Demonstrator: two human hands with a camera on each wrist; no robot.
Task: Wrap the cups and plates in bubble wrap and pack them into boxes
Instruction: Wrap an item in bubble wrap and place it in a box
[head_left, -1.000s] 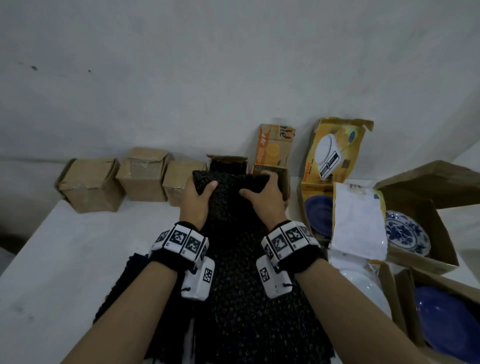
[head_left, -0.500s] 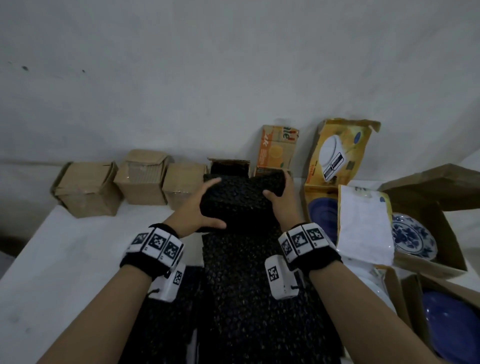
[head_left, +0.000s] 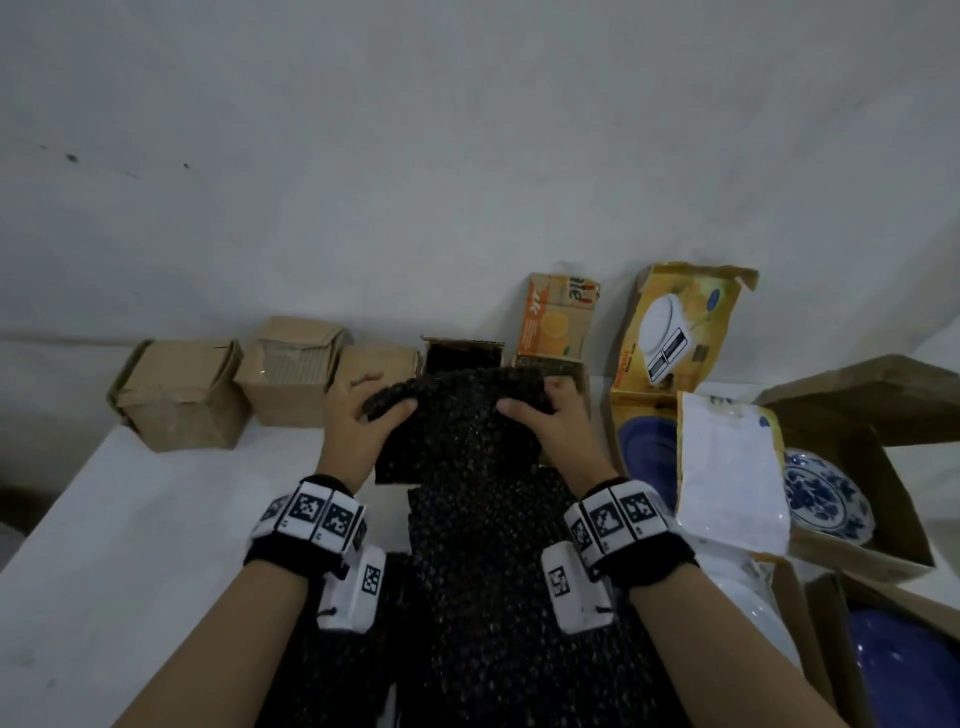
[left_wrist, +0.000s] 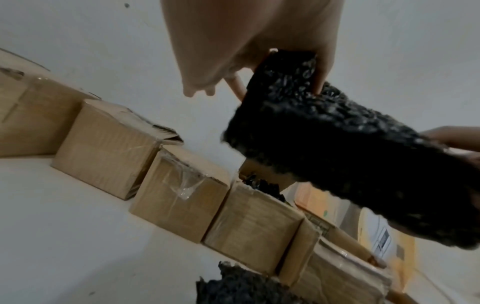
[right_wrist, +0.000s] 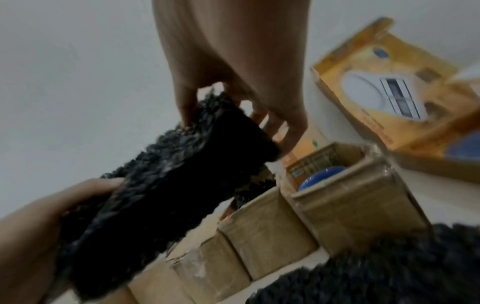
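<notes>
Above the table's (head_left: 130, 545) far edge, before the open boxes: 1 black bubble-wrap bundle (head_left: 457, 431), pinched at either end by left hand (head_left: 358, 421) and right hand (head_left: 550, 431); soft, likely fragile inside, best held at both ends.

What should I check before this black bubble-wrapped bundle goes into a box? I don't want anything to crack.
1. Both hands grip the bundle: ok. The left hand and the right hand each pinch an end of the black bubble-wrapped bundle.
2. Bundle clear of the table: ok in the left wrist view.
3. Wrap fully closed around the item: cannot tell.
4. Open box ahead free: not ok. The open box behind the bundle already holds black wrap.
5. Neighbouring small box free: not ok, a blue item sits inside.
</notes>
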